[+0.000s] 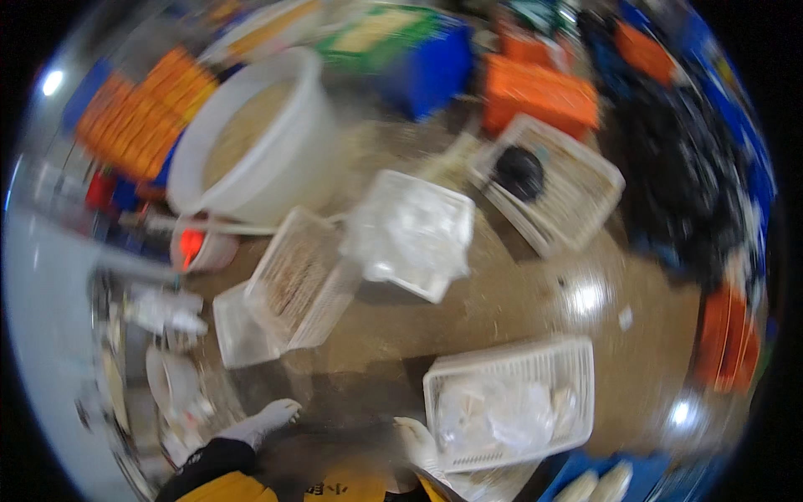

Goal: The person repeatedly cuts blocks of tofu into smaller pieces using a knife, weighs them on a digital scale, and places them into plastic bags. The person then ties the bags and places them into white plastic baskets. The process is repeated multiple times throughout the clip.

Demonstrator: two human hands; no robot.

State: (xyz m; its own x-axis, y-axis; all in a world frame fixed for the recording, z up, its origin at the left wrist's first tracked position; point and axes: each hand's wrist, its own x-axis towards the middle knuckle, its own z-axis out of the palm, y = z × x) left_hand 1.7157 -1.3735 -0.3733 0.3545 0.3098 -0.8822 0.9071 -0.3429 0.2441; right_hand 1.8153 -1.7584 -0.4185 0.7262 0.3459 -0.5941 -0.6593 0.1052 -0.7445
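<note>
My left hand (279, 413), in a whitish glove, hangs low at the lower left with its fingers partly curled. My right hand (415, 436), also gloved, is close to the left side of a white slatted plastic basket (509, 354) that holds clear plastic bags (495, 414). Whether the right hand touches the basket is unclear. Nothing can be made out in either hand. Ahead on the wet brown floor, clear plastic sheeting (414, 226) lies over a white crate (461, 210). The picture is blurred.
A large white round tub (295, 144) stands at upper left, near a tilted slatted basket (326, 307). Further right are stacked white baskets (583, 163) with a black bag (518, 173), orange crates (539, 94) and black plastic sheeting (677, 163). A blue crate (564, 477) is at lower right.
</note>
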